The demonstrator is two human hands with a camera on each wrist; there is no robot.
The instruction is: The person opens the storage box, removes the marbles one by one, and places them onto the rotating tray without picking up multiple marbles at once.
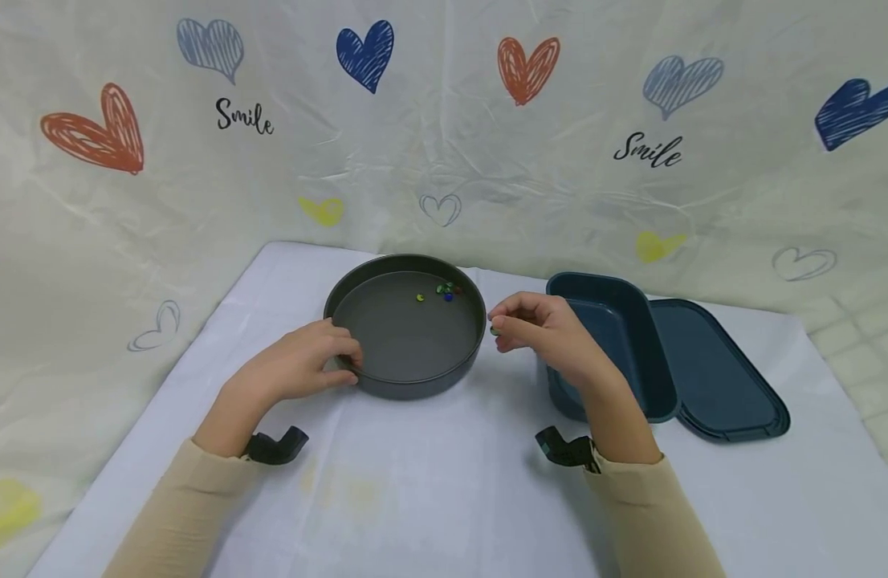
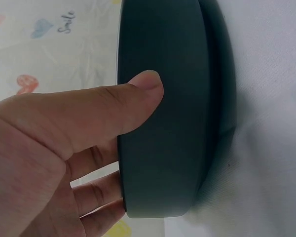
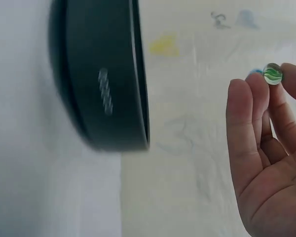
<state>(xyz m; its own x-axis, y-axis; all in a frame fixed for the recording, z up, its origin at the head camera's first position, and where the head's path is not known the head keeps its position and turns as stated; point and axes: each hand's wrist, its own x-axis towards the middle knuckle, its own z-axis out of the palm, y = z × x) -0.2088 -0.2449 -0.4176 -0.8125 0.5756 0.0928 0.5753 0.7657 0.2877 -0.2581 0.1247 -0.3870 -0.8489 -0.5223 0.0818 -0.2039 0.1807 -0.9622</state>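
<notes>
A dark round pan [image 1: 404, 345] sits on the table, holding several small glass marbles [image 1: 448, 297] in green, yellow, blue and reddish tones near its far right side. My left hand [image 1: 299, 361] grips the pan's left rim. In the left wrist view the thumb lies on the pan's outer wall [image 2: 172, 163], and the other fingers go over the rim. My right hand [image 1: 548, 331] is just right of the pan and pinches a clear marble [image 3: 273, 74] with green swirls between thumb and fingertips. A bit of blue [image 3: 256, 71] shows behind it, mostly hidden by a finger.
A deep dark-blue rectangular container [image 1: 606, 333] stands to the right, partly behind the right hand and forearm. Its matching flat lid [image 1: 726, 369] lies beside it on the white tablecloth [image 1: 429, 490]. A heart-printed sheet [image 1: 444, 120] hangs behind the table.
</notes>
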